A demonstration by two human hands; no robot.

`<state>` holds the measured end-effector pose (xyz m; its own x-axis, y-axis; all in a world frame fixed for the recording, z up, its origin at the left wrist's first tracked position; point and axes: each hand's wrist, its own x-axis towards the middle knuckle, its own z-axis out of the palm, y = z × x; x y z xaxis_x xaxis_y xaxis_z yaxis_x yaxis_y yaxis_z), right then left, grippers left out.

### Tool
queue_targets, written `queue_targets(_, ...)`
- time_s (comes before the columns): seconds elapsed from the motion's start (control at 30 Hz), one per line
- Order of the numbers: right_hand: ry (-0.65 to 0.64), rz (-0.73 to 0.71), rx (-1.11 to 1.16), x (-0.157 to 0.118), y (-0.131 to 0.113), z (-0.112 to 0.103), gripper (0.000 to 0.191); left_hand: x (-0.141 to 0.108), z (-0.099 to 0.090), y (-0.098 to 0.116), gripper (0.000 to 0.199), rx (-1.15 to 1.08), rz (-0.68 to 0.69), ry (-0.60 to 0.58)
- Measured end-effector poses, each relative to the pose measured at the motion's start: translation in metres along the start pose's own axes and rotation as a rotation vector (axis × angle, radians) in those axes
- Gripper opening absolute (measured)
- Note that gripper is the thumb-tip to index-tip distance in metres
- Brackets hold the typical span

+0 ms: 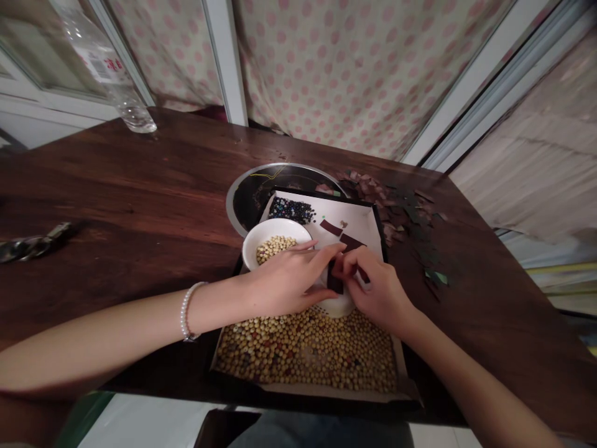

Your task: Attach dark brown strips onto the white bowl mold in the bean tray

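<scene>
My left hand reaches across a shallow tray, its thumb and index finger on the two ends of a small dark brown strip. My right hand is closed at the strip's right side, its fingertips pinched together. What the right fingertips hold, if anything, is hidden. Beneath my left hand stands a white bowl with pale beads in it. Many yellowish wooden beads fill the near part of the tray. A pale round dish is partly covered by my hands.
Black beads and more brown strips lie at the tray's far end. Behind is a round dark tray with a metallic rim. Brown and green scraps are scattered to the right. A plastic bottle stands far left on the wooden table.
</scene>
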<state>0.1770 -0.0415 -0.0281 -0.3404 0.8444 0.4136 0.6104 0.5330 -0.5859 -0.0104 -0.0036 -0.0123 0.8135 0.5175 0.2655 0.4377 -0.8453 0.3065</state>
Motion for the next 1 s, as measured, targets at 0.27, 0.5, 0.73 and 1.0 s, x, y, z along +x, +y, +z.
queue_targets(0.27,0.025,0.025,-0.026,0.0005,-0.0010,-0.0001,0.018,-0.0009,0.0021,-0.0011,0.061,0.002,0.002,0.003)
queue_targets(0.5,0.102,0.066,-0.012,0.0009,-0.0020,-0.0004,0.021,-0.0002,0.0008,-0.0004,0.059,-0.016,0.000,0.001)
queue_targets(0.73,0.158,0.047,-0.056,-0.0022,-0.0030,-0.0005,0.023,-0.0004,-0.0002,-0.0004,0.059,-0.015,0.001,-0.007)
queue_targets(1.0,0.138,0.066,-0.050,-0.0010,-0.0031,-0.0012,0.024,-0.0009,0.0005,-0.0005,0.059,0.008,-0.007,-0.018)
